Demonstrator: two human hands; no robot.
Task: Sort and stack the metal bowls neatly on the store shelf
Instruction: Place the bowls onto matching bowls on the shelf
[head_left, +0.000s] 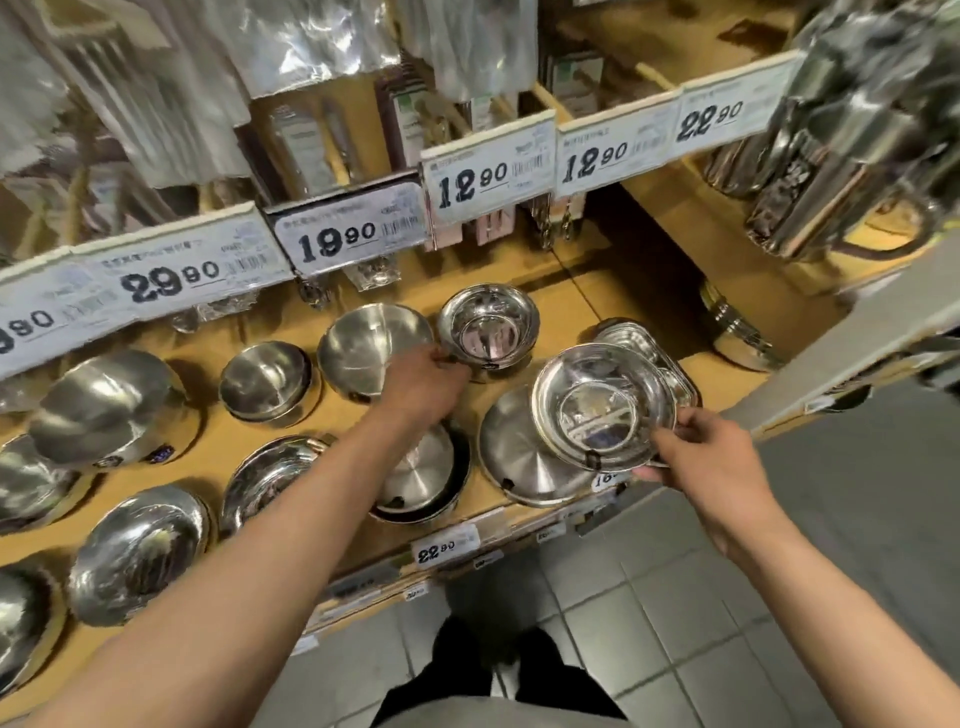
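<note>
Sorting step: left hand (425, 384) gripped small bowl (488, 325) at shelf (582, 306) rear; right hand (696, 457) pinched shallow dish (602, 405) near front edge; next, likely nesting by size.

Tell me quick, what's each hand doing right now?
Left hand: gripping the rim of the deep shiny bowl on the shelf.
Right hand: pinching the edge of a shallow metal dish.

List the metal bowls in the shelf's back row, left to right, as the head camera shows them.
Large tilted steel bowl → small matte steel bowl → wide matte steel bowl → deep shiny steel bowl, gripped by the left hand.
</note>
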